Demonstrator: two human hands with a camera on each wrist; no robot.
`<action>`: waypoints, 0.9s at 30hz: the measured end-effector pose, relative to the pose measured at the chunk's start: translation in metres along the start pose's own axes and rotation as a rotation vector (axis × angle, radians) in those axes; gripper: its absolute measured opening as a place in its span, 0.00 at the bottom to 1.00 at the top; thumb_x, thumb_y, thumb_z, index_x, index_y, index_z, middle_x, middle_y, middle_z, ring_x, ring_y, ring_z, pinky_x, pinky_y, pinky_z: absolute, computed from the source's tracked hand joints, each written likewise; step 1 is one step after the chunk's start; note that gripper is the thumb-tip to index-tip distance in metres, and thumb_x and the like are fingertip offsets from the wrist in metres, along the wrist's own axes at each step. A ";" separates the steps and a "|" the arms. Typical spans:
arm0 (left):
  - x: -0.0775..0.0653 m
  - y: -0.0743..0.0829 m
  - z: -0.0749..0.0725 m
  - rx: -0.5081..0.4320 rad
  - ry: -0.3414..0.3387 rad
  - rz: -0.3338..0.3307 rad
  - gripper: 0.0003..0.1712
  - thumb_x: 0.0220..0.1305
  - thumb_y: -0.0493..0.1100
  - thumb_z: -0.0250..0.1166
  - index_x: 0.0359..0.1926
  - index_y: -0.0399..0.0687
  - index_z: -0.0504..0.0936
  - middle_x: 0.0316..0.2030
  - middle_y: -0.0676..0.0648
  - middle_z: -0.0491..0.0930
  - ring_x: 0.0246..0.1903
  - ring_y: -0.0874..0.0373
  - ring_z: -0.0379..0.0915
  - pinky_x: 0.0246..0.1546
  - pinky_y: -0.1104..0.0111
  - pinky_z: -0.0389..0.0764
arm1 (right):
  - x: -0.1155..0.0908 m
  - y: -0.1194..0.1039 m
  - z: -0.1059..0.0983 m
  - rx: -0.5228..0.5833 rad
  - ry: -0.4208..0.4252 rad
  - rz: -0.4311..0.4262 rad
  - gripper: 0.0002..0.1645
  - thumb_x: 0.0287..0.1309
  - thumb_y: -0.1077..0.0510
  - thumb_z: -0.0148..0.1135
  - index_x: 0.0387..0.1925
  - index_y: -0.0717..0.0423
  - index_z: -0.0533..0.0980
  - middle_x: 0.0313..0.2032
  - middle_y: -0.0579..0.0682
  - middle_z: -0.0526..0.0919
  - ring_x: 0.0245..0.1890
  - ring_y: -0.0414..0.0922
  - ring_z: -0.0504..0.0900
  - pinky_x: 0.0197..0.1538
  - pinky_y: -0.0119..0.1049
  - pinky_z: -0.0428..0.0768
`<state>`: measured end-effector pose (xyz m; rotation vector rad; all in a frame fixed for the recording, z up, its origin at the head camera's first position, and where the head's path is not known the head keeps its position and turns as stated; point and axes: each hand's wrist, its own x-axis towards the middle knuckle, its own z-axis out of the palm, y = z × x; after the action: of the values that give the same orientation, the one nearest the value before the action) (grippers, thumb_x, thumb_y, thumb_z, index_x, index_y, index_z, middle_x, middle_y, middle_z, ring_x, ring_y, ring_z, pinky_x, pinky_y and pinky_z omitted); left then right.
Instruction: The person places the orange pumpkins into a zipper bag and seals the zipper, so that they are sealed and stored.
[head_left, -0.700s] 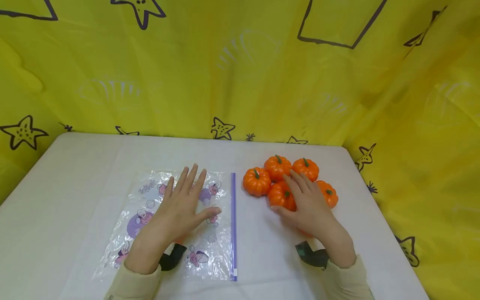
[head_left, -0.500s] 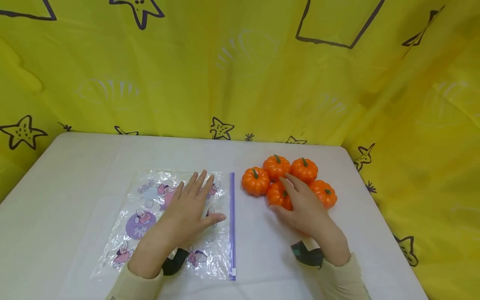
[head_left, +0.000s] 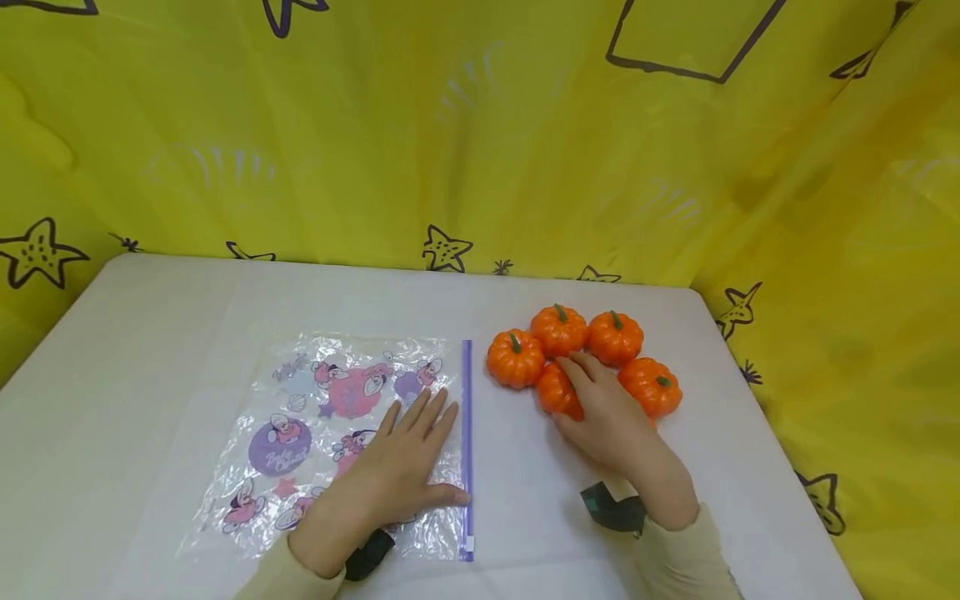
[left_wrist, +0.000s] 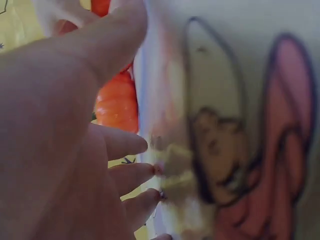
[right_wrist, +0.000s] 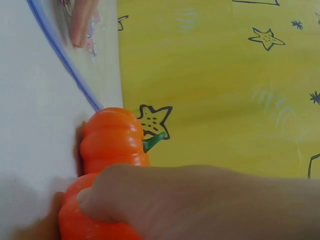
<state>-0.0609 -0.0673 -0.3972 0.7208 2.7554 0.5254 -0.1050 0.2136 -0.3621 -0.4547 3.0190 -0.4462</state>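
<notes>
A clear plastic zip bag (head_left: pixel 279 446) printed with pink and purple cartoons lies flat, its purple zip strip on the right. My left hand (head_left: pixel 397 471) rests over its right part with fingers straight and spread, the thumb near the strip. In the left wrist view the fingertips (left_wrist: pixel 142 170) reach the plastic. To the right, several small orange toy pumpkins with green stems sit clustered. My right hand (head_left: pixel 611 417) grips the near pumpkin (head_left: pixel 557 392) from above, its thumb (right_wrist: pixel 107 200) against the side in the right wrist view. Its other fingers are hidden there.
Around the gripped one stand a left pumpkin (head_left: pixel 515 360), two back pumpkins (head_left: pixel 558 332) (head_left: pixel 615 338) and a right pumpkin (head_left: pixel 654 388). A white-covered table (head_left: pixel 127 400) bears everything. Yellow patterned cloth (head_left: pixel 360 167) hangs behind and at the sides.
My left hand has moved toward me and slightly right over the bag. My right hand has lowered onto the near pumpkin, its fingers drawing in. The head view has tilted slightly down.
</notes>
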 end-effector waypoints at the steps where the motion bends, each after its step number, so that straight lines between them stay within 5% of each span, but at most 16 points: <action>1: 0.000 0.000 0.001 0.013 -0.001 -0.001 0.61 0.55 0.71 0.65 0.78 0.44 0.51 0.79 0.41 0.42 0.79 0.42 0.36 0.76 0.41 0.41 | -0.001 0.000 -0.001 0.001 -0.003 0.002 0.41 0.57 0.53 0.69 0.69 0.61 0.65 0.68 0.63 0.67 0.68 0.62 0.67 0.66 0.60 0.71; 12: -0.001 0.009 0.001 0.091 -0.010 -0.021 0.59 0.55 0.68 0.67 0.77 0.42 0.53 0.79 0.41 0.45 0.78 0.43 0.39 0.76 0.42 0.45 | -0.006 -0.009 -0.009 0.008 -0.065 -0.008 0.41 0.58 0.48 0.69 0.69 0.59 0.67 0.68 0.60 0.69 0.66 0.59 0.72 0.66 0.57 0.73; 27: -0.007 0.013 0.005 0.194 -0.002 -0.039 0.55 0.57 0.67 0.65 0.75 0.42 0.57 0.78 0.41 0.51 0.77 0.42 0.46 0.74 0.42 0.53 | 0.010 -0.028 0.016 0.001 0.042 -0.043 0.40 0.58 0.46 0.70 0.69 0.49 0.68 0.68 0.60 0.67 0.67 0.59 0.68 0.62 0.56 0.77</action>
<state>-0.0475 -0.0589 -0.3953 0.7067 2.8388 0.2510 -0.1048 0.1809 -0.3692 -0.5169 3.0547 -0.4661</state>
